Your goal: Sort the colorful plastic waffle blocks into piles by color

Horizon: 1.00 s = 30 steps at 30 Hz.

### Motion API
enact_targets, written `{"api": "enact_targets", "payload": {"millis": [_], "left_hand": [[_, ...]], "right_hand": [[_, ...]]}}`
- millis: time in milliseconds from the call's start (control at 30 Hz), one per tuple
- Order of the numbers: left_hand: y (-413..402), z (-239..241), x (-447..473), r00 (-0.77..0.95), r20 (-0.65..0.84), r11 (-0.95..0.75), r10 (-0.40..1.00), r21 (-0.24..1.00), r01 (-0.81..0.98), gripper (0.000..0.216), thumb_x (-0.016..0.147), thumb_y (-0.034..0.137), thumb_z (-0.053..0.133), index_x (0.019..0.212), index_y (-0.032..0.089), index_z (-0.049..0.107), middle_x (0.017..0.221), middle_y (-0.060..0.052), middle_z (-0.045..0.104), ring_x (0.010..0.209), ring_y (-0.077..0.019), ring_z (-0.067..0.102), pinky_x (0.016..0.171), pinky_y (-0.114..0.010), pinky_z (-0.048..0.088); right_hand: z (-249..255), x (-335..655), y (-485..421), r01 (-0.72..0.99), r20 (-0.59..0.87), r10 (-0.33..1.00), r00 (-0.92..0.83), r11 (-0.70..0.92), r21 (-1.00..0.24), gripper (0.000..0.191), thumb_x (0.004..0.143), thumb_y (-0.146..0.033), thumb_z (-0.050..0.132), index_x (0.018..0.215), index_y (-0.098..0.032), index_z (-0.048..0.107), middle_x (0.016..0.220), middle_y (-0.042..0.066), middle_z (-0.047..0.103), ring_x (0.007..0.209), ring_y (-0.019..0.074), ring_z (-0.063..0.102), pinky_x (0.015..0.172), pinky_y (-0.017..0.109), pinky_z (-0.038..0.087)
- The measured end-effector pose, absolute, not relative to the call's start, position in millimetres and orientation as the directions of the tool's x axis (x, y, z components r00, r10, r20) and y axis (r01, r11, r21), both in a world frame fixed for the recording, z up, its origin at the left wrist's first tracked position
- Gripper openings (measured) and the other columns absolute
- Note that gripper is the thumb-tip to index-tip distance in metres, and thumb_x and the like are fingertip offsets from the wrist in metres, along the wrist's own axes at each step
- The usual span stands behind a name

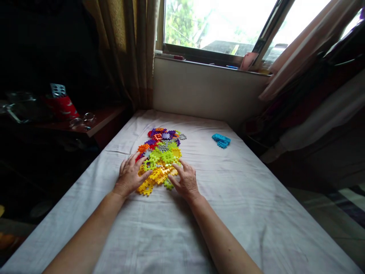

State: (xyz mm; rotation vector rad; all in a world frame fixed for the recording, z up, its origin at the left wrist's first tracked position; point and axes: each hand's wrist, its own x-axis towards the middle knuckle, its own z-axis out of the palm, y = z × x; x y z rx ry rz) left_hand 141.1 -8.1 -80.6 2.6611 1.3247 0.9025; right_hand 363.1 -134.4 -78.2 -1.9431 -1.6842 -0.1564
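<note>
A heap of interlocking plastic pieces with notched edges (161,156) lies on a bed-like surface with a pale sheet (228,213). Yellow pieces (146,186) are at its near end, lime green ones (167,156) in the middle, and purple, red, orange and grey ones farther back. My left hand (131,175) rests against the heap's left side, fingers spread. On the opposite side, my right hand (185,179) touches the yellow and green pieces, its fingers apart too. Neither hand grips a piece that I can make out. Apart from the heap, some blue pieces (221,140) sit together at the right.
Left of the sheet stands a dark wooden table (105,121) with a red container (62,107) and a pair of glasses (82,120). A window (216,26) with a sill is beyond the far edge. Clothes (319,102) hang along the right.
</note>
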Motion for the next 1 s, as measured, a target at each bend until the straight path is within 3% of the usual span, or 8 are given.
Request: {"api": "enact_targets", "payload": {"millis": [167, 233, 400, 500, 700, 833, 933, 1000], "left_hand": [[-37.6, -76.7, 154.0, 0.619, 0.428, -0.736, 0.658, 0.197, 0.647, 0.053, 0.083, 0.056, 0.064, 0.131, 0.034, 0.063, 0.154, -0.009, 0.046, 0.142, -0.0349, 0.039, 0.119, -0.061, 0.02], [-38.5, -74.7, 155.8, 0.594, 0.426, -0.71, 0.683, 0.194, 0.677, 0.049, 0.084, 0.051, 0.063, 0.13, 0.033, 0.064, 0.151, -0.01, 0.049, 0.14, -0.0336, 0.043, 0.119, -0.06, 0.022], [-30.5, -75.3, 150.5, 0.478, 0.466, -0.625, 0.745, 0.236, 0.744, 0.044, 0.089, 0.047, 0.057, 0.128, 0.028, 0.065, 0.141, -0.012, 0.058, 0.129, -0.0297, 0.055, 0.112, -0.053, 0.037], [-27.2, -77.3, 146.8, 0.424, 0.501, -0.603, 0.755, 0.274, 0.749, 0.04, 0.09, 0.048, 0.055, 0.122, 0.027, 0.068, 0.137, -0.011, 0.062, 0.125, -0.0281, 0.058, 0.107, -0.049, 0.043], [-27.6, -73.7, 145.0, 0.418, 0.59, -0.659, 0.691, 0.277, 0.699, 0.028, 0.094, 0.039, 0.051, 0.105, 0.027, 0.074, 0.131, -0.008, 0.067, 0.123, -0.0269, 0.059, 0.111, -0.051, 0.037], [-33.8, -69.2, 146.5, 0.479, 0.629, -0.743, 0.613, 0.252, 0.62, 0.029, 0.096, 0.038, 0.049, 0.109, 0.028, 0.073, 0.13, -0.007, 0.067, 0.125, -0.026, 0.058, 0.113, -0.052, 0.035], [-41.1, -68.1, 150.1, 0.548, 0.632, -0.804, 0.548, 0.217, 0.554, 0.027, 0.095, 0.036, 0.049, 0.106, 0.028, 0.073, 0.127, -0.007, 0.069, 0.125, -0.0255, 0.059, 0.113, -0.052, 0.036], [-46.6, -68.1, 153.5, 0.613, 0.614, -0.845, 0.497, 0.182, 0.503, 0.024, 0.094, 0.033, 0.051, 0.103, 0.029, 0.073, 0.124, -0.006, 0.071, 0.124, -0.0244, 0.059, 0.113, -0.051, 0.036]], "right_hand": [[-77.8, 345.3, -142.3, 0.953, 0.448, 0.887, 0.109, 0.035, -0.301, 0.043, 0.08, -0.049, 0.075, 0.117, -0.027, 0.071, 0.146, 0.014, 0.053, 0.136, 0.0336, 0.043, 0.11, 0.051, 0.033], [-77.3, 338.6, -141.0, 0.956, 0.44, 0.89, 0.116, 0.02, -0.293, 0.044, 0.079, -0.051, 0.076, 0.115, -0.027, 0.071, 0.145, 0.014, 0.053, 0.136, 0.0345, 0.043, 0.11, 0.053, 0.032], [-77.1, 335.7, -135.7, 0.966, 0.483, 0.872, 0.076, 0.056, -0.254, 0.017, 0.088, -0.04, 0.066, 0.095, -0.027, 0.073, 0.139, 0.009, 0.061, 0.133, 0.0298, 0.048, 0.11, 0.05, 0.032], [-79.4, 340.4, -135.1, 0.965, 0.503, 0.864, 0.025, 0.111, -0.239, 0.014, 0.089, -0.036, 0.065, 0.088, -0.024, 0.071, 0.138, 0.009, 0.062, 0.133, 0.0289, 0.048, 0.11, 0.048, 0.035], [-79.6, 342.3, -140.4, 0.917, 0.56, 0.826, -0.072, 0.276, -0.288, 0.014, 0.094, -0.032, 0.058, 0.091, -0.022, 0.068, 0.135, 0.01, 0.063, 0.133, 0.025, 0.049, 0.113, 0.044, 0.035], [-73.2, 341.4, -146.8, 0.839, 0.611, 0.789, 0.064, 0.289, -0.462, 0.019, 0.098, -0.031, 0.049, 0.093, -0.022, 0.066, 0.13, 0.011, 0.066, 0.126, 0.0203, 0.055, 0.11, 0.037, 0.041], [-69.4, 357.0, -150.1, 0.782, 0.592, 0.77, 0.239, 0.209, -0.588, 0.022, 0.098, -0.031, 0.045, 0.093, -0.022, 0.065, 0.125, 0.012, 0.068, 0.119, 0.0207, 0.06, 0.105, 0.037, 0.045], [-68.3, 377.8, -152.1, 0.787, 0.588, 0.735, 0.34, 0.12, -0.605, 0.024, 0.097, -0.032, 0.045, 0.091, -0.022, 0.066, 0.124, 0.013, 0.068, 0.118, 0.0227, 0.059, 0.104, 0.04, 0.045]]}}
